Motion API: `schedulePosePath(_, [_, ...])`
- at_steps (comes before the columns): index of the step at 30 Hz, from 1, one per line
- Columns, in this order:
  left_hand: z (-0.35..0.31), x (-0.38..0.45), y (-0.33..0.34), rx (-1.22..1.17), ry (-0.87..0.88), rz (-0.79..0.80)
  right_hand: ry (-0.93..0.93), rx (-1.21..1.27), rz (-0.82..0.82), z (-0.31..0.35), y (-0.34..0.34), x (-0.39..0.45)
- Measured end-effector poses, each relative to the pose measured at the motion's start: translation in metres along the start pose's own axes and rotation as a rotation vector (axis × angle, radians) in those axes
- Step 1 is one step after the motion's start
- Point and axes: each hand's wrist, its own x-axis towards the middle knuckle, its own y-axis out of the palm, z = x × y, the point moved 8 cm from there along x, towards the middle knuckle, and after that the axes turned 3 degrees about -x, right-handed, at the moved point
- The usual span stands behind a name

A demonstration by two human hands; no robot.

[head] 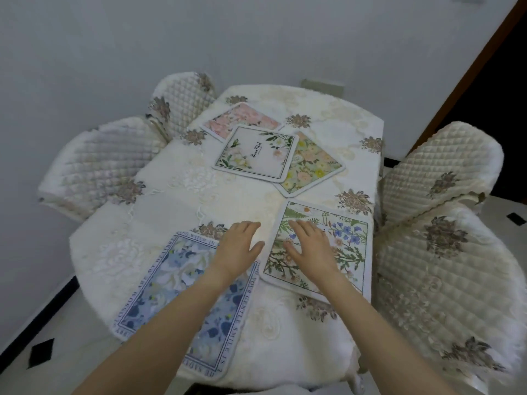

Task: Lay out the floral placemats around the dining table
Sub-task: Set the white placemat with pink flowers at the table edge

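A blue floral placemat (pixel 174 295) with lettering round its border lies at the near left of the dining table (pixel 171 178). A green wildflower placemat (pixel 342 252) lies at the near right. My right hand (pixel 309 245) rests flat on it, fingers spread. My left hand (pixel 238 245) hovers flat over the far corner of the blue placemat and the cloth between the two, holding nothing. Farther back, three placemats overlap: a pink one (pixel 242 118), a white one with green sprigs (pixel 256 152) on top, and a yellow-green one (pixel 313 166).
A cream embroidered cloth covers the table. Quilted chairs stand around it: two on the left (pixel 97 163) (pixel 182 101), two on the right (pixel 439 169) (pixel 456 280). A grey wall is behind, a dark doorway (pixel 502 95) at the far right.
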Motion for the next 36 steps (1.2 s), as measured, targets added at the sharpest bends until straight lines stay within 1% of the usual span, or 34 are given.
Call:
schedulePosePath(3, [0.03,-0.008,-0.025,-0.008,-0.043,-0.035,-0.041,-0.006,0.006,0.032,0.008,0.014])
schedulePosePath(7, [0.076,-0.013,-0.046,-0.019,-0.069,-0.025,-0.047,-0.038,0.017,0.07,0.03,0.028])
schedulePosePath(11, [0.13,-0.007,-0.067,-0.011,-0.035,0.021,0.006,-0.045,0.029,0.111,0.057,0.048])
schedulePosePath(15, [0.18,-0.001,-0.091,-0.018,0.025,0.062,0.104,-0.024,0.021,0.151,0.077,0.065])
schedulePosePath(21, [0.224,0.027,-0.122,-0.026,0.103,0.103,0.195,-0.019,-0.012,0.193,0.082,0.096])
schedulePosePath(24, [0.228,0.05,-0.127,-0.037,0.13,0.125,0.225,-0.044,-0.02,0.194,0.077,0.111])
schedulePosePath(27, [0.228,0.085,-0.12,-0.047,0.143,0.15,0.233,-0.06,-0.036,0.18,0.068,0.137])
schedulePosePath(31, [0.22,0.142,-0.097,-0.017,0.169,0.192,0.223,-0.079,-0.07,0.145,0.053,0.185])
schedulePosePath(36, [0.212,0.225,-0.071,-0.004,0.161,0.175,0.23,-0.095,-0.105,0.088,0.043,0.253])
